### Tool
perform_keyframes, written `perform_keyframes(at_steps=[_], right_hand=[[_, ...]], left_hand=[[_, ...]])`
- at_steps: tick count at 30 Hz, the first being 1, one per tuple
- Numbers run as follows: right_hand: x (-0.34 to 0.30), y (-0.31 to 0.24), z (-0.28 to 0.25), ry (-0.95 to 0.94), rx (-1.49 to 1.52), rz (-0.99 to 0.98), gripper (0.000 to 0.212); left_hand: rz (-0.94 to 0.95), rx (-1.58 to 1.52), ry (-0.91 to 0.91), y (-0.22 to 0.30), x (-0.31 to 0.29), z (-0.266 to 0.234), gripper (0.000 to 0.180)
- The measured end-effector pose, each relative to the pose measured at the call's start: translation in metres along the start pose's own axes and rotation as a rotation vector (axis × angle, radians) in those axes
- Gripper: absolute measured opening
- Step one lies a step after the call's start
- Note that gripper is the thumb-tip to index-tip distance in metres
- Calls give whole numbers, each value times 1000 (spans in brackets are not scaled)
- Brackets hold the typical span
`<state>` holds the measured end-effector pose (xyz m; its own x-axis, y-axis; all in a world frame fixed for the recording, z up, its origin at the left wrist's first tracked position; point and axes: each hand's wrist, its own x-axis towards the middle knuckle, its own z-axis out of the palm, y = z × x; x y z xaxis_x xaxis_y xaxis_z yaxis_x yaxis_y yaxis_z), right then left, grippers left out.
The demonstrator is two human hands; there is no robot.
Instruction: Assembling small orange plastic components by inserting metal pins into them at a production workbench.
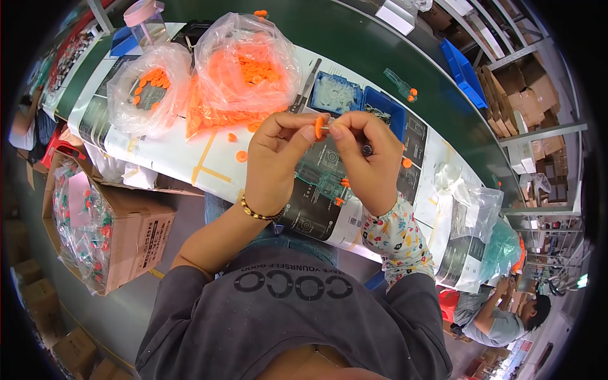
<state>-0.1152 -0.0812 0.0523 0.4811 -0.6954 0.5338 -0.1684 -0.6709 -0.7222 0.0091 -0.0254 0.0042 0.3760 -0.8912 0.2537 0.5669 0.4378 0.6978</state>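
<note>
Above the middle of the table, my left hand (273,152) pinches a round orange plastic disc (318,128) between thumb and fingertips. Facing it, my right hand (369,155) is closed with a thin metal pin at its fingertips, which meets the disc. A dark, round-ended object (367,150), partly hidden, shows between the curled fingers of that hand; its kind is unclear. Below both hands lies a transparent green plastic piece (329,183) with orange parts at its end. A few loose orange discs (241,156) rest on the table left of my left hand.
Clear bags of orange parts (247,76) stand at the far left. Beyond my hands sit a blue tray of clear pieces (335,95) and a blue bin of small metal parts (387,109). A cardboard box (136,234) is at left; another person (491,316) sits at right.
</note>
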Motion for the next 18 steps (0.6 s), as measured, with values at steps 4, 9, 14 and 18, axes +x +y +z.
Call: perform_keyframes(at_steps=[4,9,14,18], right_hand=[[-8,3,2,39,184,118,9],[-13,6,-14,100,370,377,10],[-17,9,-21,90,444,439,12],[-32,9,-30,74,373,439,13]], left_hand=[[176,164,-59,-1,-1,5,16],[369,954,-44,22,54,-26,22],[260,2389,-352,6,171,-127,21],[-80,2362,-523,7,188,-123,18]])
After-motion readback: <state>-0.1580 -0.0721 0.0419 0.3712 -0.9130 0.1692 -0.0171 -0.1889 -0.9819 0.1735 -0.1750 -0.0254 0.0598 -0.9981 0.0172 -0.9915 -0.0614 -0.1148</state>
